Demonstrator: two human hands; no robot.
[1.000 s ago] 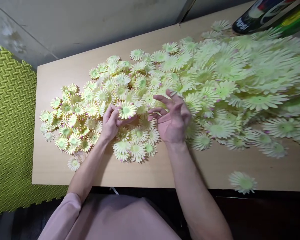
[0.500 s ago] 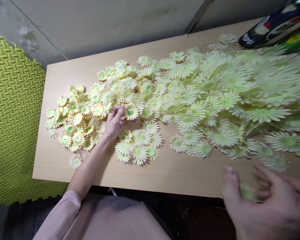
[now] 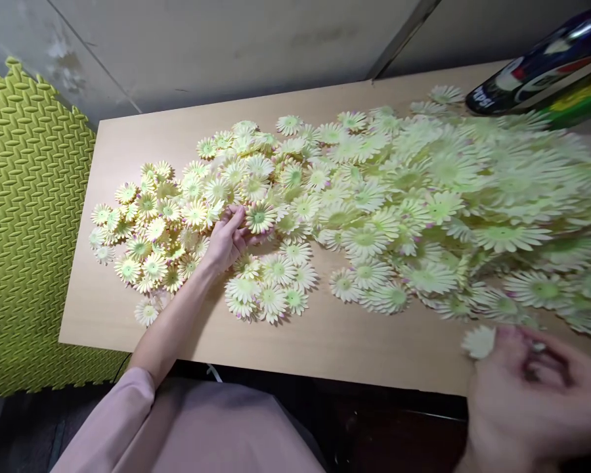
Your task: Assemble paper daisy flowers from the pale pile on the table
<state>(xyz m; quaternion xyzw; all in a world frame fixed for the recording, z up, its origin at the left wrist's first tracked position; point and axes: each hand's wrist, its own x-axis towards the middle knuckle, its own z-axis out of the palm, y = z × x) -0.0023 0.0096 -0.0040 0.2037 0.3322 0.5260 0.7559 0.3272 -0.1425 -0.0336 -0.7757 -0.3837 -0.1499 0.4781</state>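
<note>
My left hand (image 3: 228,242) is closed in a pinch among the artificial daisy heads, with one cream flower head (image 3: 261,217) at its fingertips. That flower has a green centre and purple-tipped petals. At the lower right, my right hand (image 3: 536,394) is blurred, its thumb and fingers curled together. A pale flower head (image 3: 477,341) shows beside the thumb, partly hidden by it, and appears to be in its grip. A long, loose pile of flower heads (image 3: 364,240) lies beyond both hands. Left of my left hand is a smaller cluster (image 3: 148,226).
The pile rests on a light wooden table (image 3: 374,351) against a grey wall (image 3: 226,46). A dark Pepsi bottle (image 3: 526,82) lies tilted at the back right, beside something green and yellow (image 3: 578,95). A green foam mat (image 3: 24,230) stands at the left.
My right hand's fingers have closed from a spread pose, and the flower head beside it has moved up toward the pile. My left hand keeps its pinch. The view has shifted slightly.
</note>
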